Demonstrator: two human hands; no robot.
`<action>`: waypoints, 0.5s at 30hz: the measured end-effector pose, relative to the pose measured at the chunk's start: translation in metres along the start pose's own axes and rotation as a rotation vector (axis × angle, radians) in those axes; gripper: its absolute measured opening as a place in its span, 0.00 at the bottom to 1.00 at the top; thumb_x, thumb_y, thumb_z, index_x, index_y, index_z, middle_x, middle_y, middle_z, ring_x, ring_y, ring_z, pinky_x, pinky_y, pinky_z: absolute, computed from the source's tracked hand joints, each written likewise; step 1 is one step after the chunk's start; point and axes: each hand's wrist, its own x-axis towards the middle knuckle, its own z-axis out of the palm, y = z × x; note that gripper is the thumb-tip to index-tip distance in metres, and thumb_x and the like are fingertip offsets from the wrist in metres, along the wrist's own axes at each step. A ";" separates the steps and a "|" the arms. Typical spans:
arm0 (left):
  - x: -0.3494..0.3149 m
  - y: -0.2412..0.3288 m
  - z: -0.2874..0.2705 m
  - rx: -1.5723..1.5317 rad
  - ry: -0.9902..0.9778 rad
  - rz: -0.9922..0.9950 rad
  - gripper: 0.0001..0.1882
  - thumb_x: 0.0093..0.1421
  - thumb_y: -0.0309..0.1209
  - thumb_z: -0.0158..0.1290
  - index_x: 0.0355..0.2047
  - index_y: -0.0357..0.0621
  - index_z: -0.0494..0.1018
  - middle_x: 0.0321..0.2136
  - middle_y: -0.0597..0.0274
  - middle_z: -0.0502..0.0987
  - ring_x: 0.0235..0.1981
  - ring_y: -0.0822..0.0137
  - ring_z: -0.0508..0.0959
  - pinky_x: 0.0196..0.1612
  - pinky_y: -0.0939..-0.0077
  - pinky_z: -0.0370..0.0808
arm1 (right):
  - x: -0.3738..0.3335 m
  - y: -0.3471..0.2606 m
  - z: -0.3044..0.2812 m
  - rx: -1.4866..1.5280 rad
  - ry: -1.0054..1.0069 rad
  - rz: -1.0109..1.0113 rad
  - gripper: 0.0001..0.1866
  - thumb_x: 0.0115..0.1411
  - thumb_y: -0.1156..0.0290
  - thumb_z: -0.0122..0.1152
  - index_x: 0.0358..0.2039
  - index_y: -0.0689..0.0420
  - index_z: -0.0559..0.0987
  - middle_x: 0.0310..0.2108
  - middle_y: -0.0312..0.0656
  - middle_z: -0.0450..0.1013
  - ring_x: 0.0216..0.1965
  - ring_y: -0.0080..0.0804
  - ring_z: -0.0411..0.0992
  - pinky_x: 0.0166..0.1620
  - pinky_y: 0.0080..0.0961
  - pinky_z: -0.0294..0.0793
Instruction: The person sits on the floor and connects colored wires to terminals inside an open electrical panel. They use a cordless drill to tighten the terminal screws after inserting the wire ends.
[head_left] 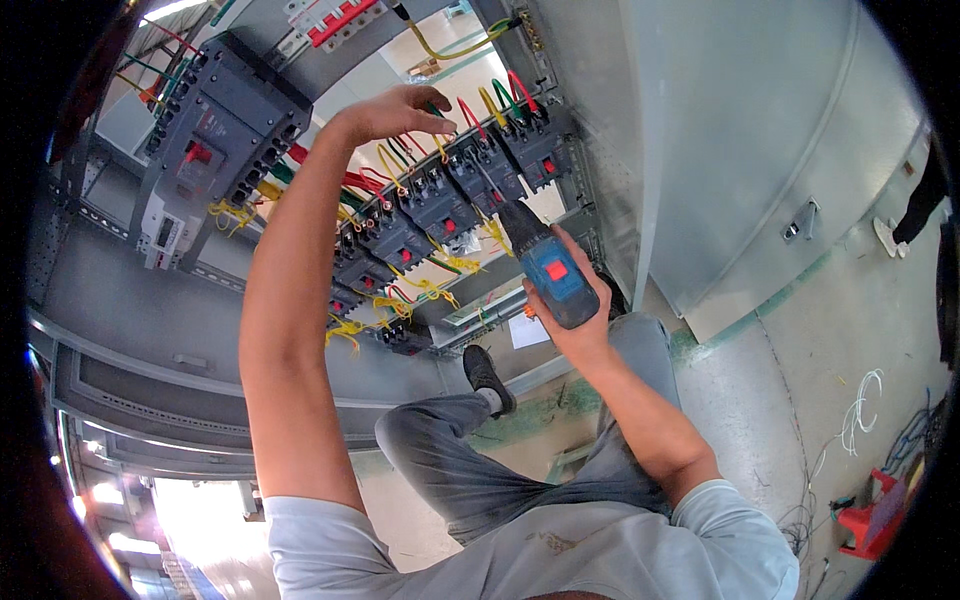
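My left hand [388, 116] reaches over a row of dark circuit breakers [441, 208], its fingers bent around a green wire [433, 109] at the upper side of the row. Part of that wire is hidden by the fingers. In my right hand [585, 338] is a cordless drill driver [553, 268], black and blue with a red patch. Its long thin bit slants up to one of the breakers [484, 172], close to the wire ends; exact contact is too small to tell. Red, yellow and green wires loop from the breakers' upper terminals, and thin yellow wires hang in bundles below.
A larger breaker [215, 130] is mounted at the upper left, and a red-and-white switch block [332, 18] at the top. A grey cabinet door [760, 150] stands at the right. White cable [860, 415] and a red object [868, 522] lie on the floor; another person's foot [888, 238] shows far right.
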 end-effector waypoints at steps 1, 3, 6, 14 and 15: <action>0.000 0.001 0.002 0.007 0.010 0.002 0.32 0.62 0.49 0.63 0.59 0.39 0.74 0.57 0.48 0.76 0.61 0.57 0.73 0.65 0.64 0.67 | 0.003 -0.006 -0.002 -0.064 -0.009 -0.026 0.40 0.52 0.79 0.72 0.67 0.63 0.69 0.50 0.51 0.80 0.48 0.34 0.81 0.53 0.29 0.77; -0.001 0.005 0.008 0.047 0.069 0.097 0.28 0.61 0.47 0.63 0.55 0.43 0.78 0.59 0.44 0.75 0.65 0.54 0.69 0.67 0.61 0.66 | 0.017 -0.030 -0.010 -0.201 -0.033 -0.085 0.38 0.54 0.77 0.72 0.65 0.62 0.70 0.47 0.49 0.81 0.43 0.32 0.81 0.51 0.28 0.77; -0.006 0.005 0.025 0.183 0.182 0.301 0.19 0.60 0.42 0.62 0.48 0.47 0.83 0.63 0.39 0.71 0.71 0.49 0.62 0.69 0.56 0.63 | 0.038 -0.059 -0.024 -0.324 -0.146 -0.032 0.37 0.52 0.77 0.72 0.64 0.60 0.72 0.45 0.52 0.81 0.43 0.36 0.82 0.51 0.28 0.77; -0.015 0.005 0.054 0.511 0.347 0.390 0.14 0.57 0.34 0.55 0.42 0.53 0.86 0.67 0.36 0.64 0.70 0.40 0.62 0.71 0.54 0.60 | 0.095 -0.113 -0.036 -0.552 -0.341 -0.076 0.33 0.51 0.71 0.75 0.60 0.58 0.76 0.42 0.54 0.81 0.43 0.45 0.81 0.50 0.32 0.77; -0.017 0.005 0.056 0.514 0.360 0.372 0.14 0.57 0.33 0.55 0.42 0.53 0.86 0.68 0.37 0.64 0.70 0.40 0.62 0.71 0.54 0.60 | 0.106 -0.118 -0.036 -0.596 -0.394 -0.052 0.31 0.51 0.67 0.76 0.56 0.59 0.78 0.42 0.54 0.81 0.43 0.47 0.81 0.49 0.33 0.77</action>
